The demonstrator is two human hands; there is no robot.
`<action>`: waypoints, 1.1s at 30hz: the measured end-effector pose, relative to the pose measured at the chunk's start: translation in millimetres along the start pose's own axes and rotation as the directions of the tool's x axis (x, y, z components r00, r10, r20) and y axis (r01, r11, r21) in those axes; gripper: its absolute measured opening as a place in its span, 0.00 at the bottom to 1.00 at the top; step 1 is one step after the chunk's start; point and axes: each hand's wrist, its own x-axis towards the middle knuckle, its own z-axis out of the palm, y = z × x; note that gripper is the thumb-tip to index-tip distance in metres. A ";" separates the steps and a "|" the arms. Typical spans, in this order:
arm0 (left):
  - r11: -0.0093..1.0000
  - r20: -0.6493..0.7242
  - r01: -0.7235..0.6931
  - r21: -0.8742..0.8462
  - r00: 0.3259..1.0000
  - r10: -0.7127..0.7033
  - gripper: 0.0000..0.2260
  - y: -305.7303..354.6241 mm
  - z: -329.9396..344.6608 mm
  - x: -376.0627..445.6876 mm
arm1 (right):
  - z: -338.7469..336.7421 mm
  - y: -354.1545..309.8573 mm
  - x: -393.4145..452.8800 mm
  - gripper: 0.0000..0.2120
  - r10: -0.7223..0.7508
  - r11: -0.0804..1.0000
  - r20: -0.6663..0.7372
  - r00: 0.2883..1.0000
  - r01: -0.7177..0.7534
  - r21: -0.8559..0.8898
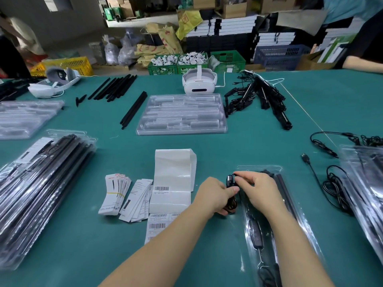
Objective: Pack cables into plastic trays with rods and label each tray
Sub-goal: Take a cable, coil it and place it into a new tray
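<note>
— Where's the open tray (267, 228)?
— On the counter (103, 255), near right. Labels (165, 191) lie left of it, packed trays (41, 193) far left.
— And behind?
— Empty trays (181, 114) mid-counter, rods (113, 89) left of them, cables (259, 98) right, headset (199, 83) just behind.

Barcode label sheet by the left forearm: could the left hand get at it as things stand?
Probably not yet: the way to the barcode label sheet looks free, but the left hand is gripping the coiled cable and must let go first.
</note>
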 end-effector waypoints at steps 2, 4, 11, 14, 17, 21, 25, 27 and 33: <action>0.998 -0.038 -0.009 0.056 0.999 0.011 0.18 0.8 3.3 0.9 | -0.5 -3.3 -0.8 0.09 0.022 1.000 0.014 1.000 -0.022 0.015; 0.994 -0.063 -0.037 0.102 0.997 0.043 0.17 0.7 6.7 1.2 | 0.0 -5.7 -1.7 0.12 0.049 0.998 0.043 0.998 -0.051 0.046; 0.994 -0.011 -0.061 0.093 0.998 0.062 0.16 -1.7 6.2 0.2 | -0.3 -2.1 0.3 0.15 0.087 0.985 0.024 0.996 -0.089 0.149; 0.987 0.107 -0.001 -0.159 0.994 0.018 0.11 -2.4 -0.8 -0.8 | 0.5 -1.1 1.1 0.14 0.090 0.988 0.011 0.996 -0.090 0.127; 0.975 0.101 0.012 -0.223 0.995 0.011 0.10 -4.8 -0.9 -1.1 | 0.8 -1.0 1.2 0.14 0.084 0.993 0.009 0.996 -0.084 0.078; 0.969 0.069 0.027 -0.247 0.998 -0.010 0.10 -4.0 3.9 0.2 | 1.2 -1.8 0.9 0.12 0.054 0.998 -0.003 0.999 -0.054 0.026; 0.974 0.056 0.025 -0.226 0.998 -0.013 0.13 -3.0 5.0 1.2 | 1.2 -2.5 0.8 0.11 0.040 0.999 -0.013 0.999 -0.040 0.022; 0.973 0.057 0.035 -0.227 0.998 -0.023 0.13 -2.8 5.3 1.0 | 1.4 -2.4 1.2 0.10 0.038 0.999 -0.015 0.999 -0.038 0.025; 0.958 0.088 0.088 -0.272 0.994 -0.066 0.13 -0.3 6.4 2.6 | 0.3 -6.0 -0.3 0.08 -0.055 0.992 -0.074 0.996 0.046 -0.118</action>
